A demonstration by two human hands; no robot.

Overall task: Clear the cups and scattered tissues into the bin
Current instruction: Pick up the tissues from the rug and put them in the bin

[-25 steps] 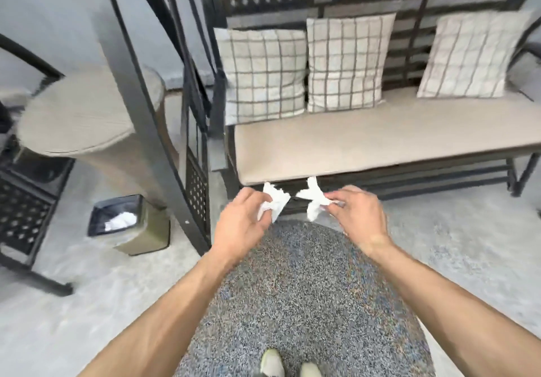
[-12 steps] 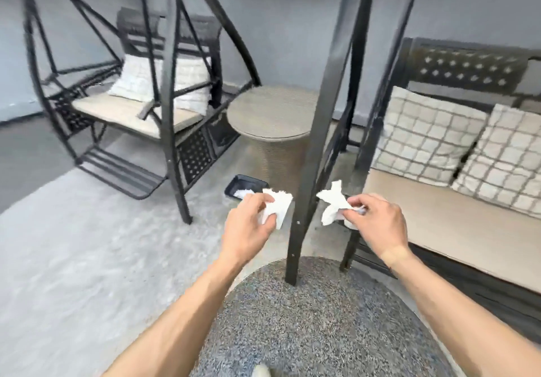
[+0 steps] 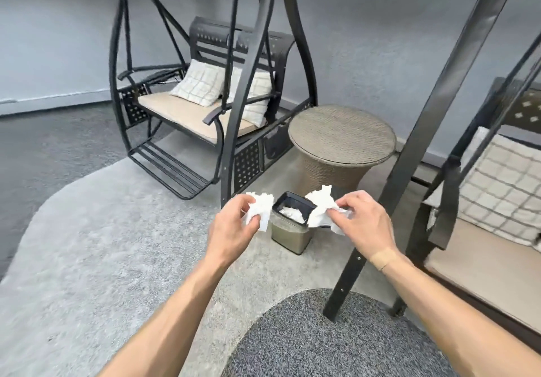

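Observation:
My left hand pinches a crumpled white tissue just left of the bin. My right hand grips a second white tissue just right of the bin. The bin is a small beige box with a black rim, standing on the floor between and beyond my hands. White tissues lie inside it. No cups are in view.
A round wicker side table stands behind the bin. A slanted black swing-frame post crosses right of my right hand. One swing bench is at the back, another with a checked cushion at right. A speckled round mat lies below.
The view has swung left from the cushioned bench to the bin, which now lies close between my hands. Both hands still hold their tissues.

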